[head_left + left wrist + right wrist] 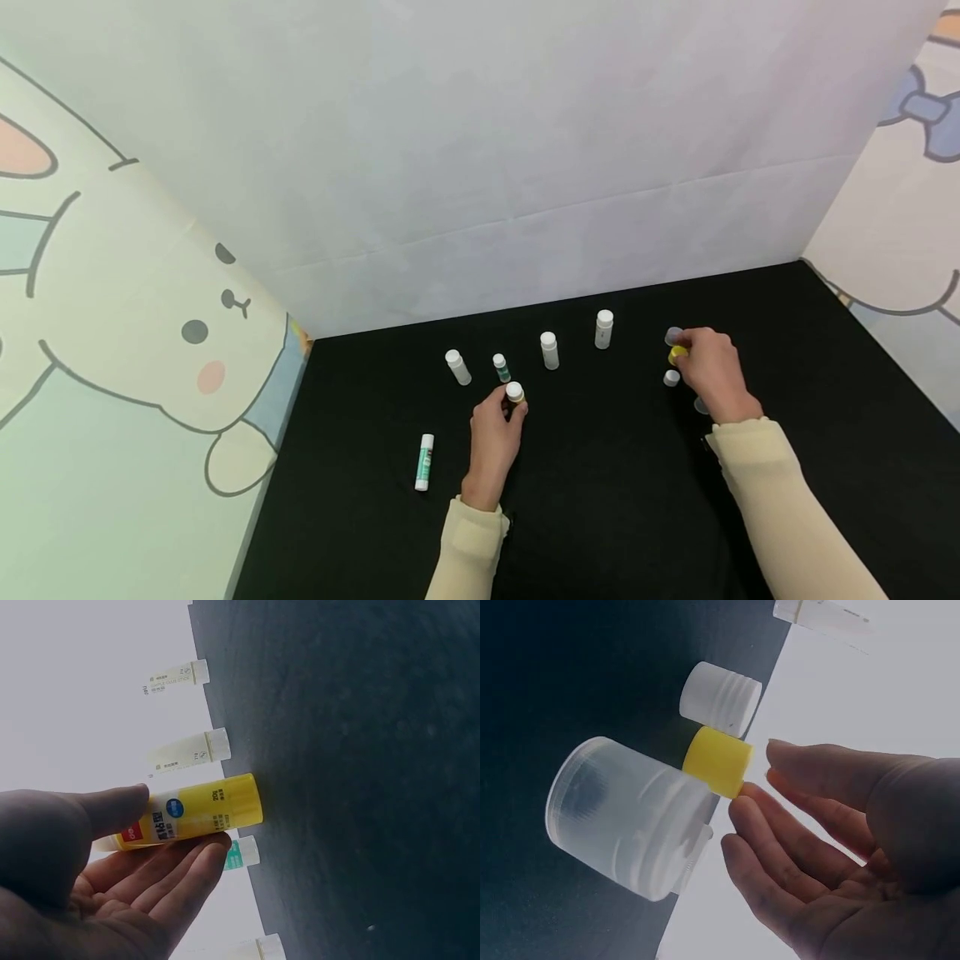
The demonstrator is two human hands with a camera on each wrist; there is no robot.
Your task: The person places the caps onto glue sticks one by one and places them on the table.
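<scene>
My left hand (492, 433) holds a yellow glue stick (199, 808) upright on the black table, thumb on one side and fingers on the other. Its white top (514, 391) shows in the head view. At the right, my right hand (712, 371) is beside a small yellow cap (718, 761). In the right wrist view the thumb stands apart from that cap, and a fingertip is at its edge; whether it touches, I cannot tell. A white cap (720, 697) and a larger translucent cap (622, 817) stand on either side of the yellow one.
Behind my left hand stand a small green-labelled glue stick (502, 368) and white glue sticks (458, 367), (550, 351), (603, 330). A green-and-white glue stick (424, 462) is at the left. Another translucent cap (701, 405) is partly hidden by my right wrist. A pale wall (510, 167) rises behind.
</scene>
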